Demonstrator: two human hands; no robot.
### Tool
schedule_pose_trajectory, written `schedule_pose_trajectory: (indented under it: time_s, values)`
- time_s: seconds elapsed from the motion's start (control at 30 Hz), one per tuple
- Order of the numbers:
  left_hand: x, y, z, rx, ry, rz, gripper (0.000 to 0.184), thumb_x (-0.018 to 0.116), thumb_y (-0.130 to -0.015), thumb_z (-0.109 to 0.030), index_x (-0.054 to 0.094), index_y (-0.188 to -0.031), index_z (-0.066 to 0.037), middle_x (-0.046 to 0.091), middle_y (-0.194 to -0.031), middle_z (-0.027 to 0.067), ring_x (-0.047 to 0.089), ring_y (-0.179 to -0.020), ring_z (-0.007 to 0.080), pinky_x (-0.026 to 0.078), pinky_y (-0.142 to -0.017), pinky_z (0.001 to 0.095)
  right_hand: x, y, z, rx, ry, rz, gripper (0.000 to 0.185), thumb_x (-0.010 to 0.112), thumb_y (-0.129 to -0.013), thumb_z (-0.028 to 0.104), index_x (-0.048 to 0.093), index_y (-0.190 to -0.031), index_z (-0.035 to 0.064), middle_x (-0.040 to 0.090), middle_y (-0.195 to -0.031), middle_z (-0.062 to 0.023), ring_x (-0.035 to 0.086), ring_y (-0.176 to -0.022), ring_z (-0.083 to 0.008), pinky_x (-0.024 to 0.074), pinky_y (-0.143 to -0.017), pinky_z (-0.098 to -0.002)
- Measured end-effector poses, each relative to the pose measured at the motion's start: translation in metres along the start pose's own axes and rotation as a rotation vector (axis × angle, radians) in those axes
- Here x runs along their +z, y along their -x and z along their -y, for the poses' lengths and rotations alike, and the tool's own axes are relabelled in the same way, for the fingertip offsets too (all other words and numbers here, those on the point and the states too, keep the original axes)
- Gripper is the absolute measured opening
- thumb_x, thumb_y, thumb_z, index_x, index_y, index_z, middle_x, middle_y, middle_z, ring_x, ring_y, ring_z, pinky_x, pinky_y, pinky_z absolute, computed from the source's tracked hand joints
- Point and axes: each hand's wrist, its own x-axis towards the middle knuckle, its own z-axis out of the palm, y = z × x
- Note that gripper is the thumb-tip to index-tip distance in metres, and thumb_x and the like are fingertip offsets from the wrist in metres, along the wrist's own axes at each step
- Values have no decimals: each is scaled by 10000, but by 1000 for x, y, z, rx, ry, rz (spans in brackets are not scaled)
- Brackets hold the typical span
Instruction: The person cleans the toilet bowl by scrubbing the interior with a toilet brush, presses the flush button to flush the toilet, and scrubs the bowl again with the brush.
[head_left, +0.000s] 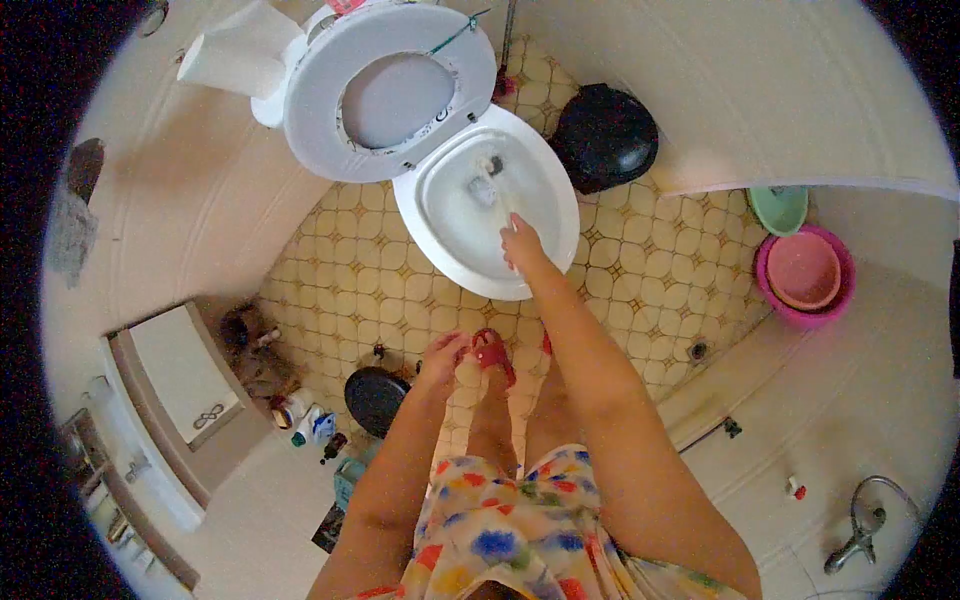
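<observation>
My right hand [522, 245] reaches over the white toilet bowl [422, 205], its fingers wrapped round the pale handle of a toilet brush [502, 203]. The brush points away from me into the bowl, and its head is blurred near the drain hole. The toilet seat and lid [310, 130] are raised against the back. My left hand [442, 362] hangs low beside my leg, above the tiled floor, with loosely bent fingers and nothing visible in it.
A black bin [605, 138] stands right of the toilet. Pink basins [805, 272] and a green basin [780, 208] sit farther right. At left are a cabinet [180, 370], several bottles [322, 428] and a black round object [376, 400]. A shower head [850, 550] is at lower right.
</observation>
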Motion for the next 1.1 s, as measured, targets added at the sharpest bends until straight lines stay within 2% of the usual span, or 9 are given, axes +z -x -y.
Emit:
schedule_pose_trajectory:
  time_s: [0.13, 0.23, 0.4, 0.53, 0.63, 0.73, 0.83, 0.93, 1.1]
  values:
    - [-33, -12, 8, 0, -71, 4, 151, 569, -753, -163, 521, -868, -78, 522, -729, -13, 477, -666, 81, 350, -613, 189, 23, -63, -26, -311, -83, -12, 415, 437, -787, 218, 361, -1186, 129, 507, -692, -102, 479, -435, -221, 370, -330, -362]
    - [-55, -12, 7, -1, -37, -6, 147, 565, -760, -174, 518, -864, -81, 520, -728, -16, 473, -667, 73, 346, -599, 185, 27, -23, 16, -102, -539, 54, 388, 394, -820, 245, 339, -1196, 167, 436, -565, -49, 405, -398, -165, 301, -308, -319]
    - [-82, -3, 3, 26, -46, -17, 149, 567, -759, -188, 517, -862, -93, 517, -724, -26, 469, -665, 63, 339, -579, 181, 45, -9, 18, -19, -651, 6, 409, 346, -845, 252, 285, -1246, 198, 363, -528, -7, 308, -366, -87, 249, -321, -241]
    - [-80, 9, -10, -28, -85, -123, 159, 576, -751, -197, 519, -865, -102, 515, -720, -30, 461, -653, 61, 336, -577, 178, 69, -15, -9, -37, -471, 89, 357, 342, -861, 229, 367, -1217, 219, 371, -519, -1, 292, -352, -87, 249, -321, -242]
    - [-83, 7, -10, -32, -86, -81, 171, 583, -747, -205, 520, -869, -103, 515, -720, -31, 458, -647, 59, 338, -578, 177, 65, -6, -40, -135, 49, 212, 328, 365, -852, 228, 427, -1171, 195, 515, -616, -88, 478, -458, -160, 398, -388, -312]
    - [-73, -2, -7, -33, -93, -61, 179, 587, -742, -204, 520, -868, -96, 514, -718, -32, 456, -641, 59, 336, -574, 175, 39, 11, -40, -275, 324, 286, 345, 361, -852, 190, 412, -1193, 178, 458, -578, -48, 433, -475, -145, 368, -440, -274]
    - [-54, -12, -4, -12, -88, -40, 188, 591, -739, -211, 520, -863, -90, 515, -713, -30, 457, -639, 59, 332, -568, 171, 9, -13, -70, -483, 739, 296, 351, 354, -840, 163, 411, -1186, 139, 552, -719, -117, 520, -638, -223, 416, -589, -311]
    - [-41, -26, -4, -19, -83, -2, 196, 593, -739, -222, 519, -859, -87, 519, -710, -24, 461, -641, 62, 334, -572, 171, -25, 2, -44, -369, 855, 481, 358, 362, -830, 150, 406, -1185, 142, 565, -863, -171, 539, -737, -287, 417, -676, -338]
    - [-3, -26, -16, -35, -126, -66, 179, 588, -741, -214, 521, -853, -93, 525, -712, -20, 478, -665, 65, 345, -594, 189, -7, -9, -37, -490, 639, 375, 352, 356, -835, 167, 407, -1184, 163, 559, -894, -187, 546, -757, -295, 417, -690, -347]
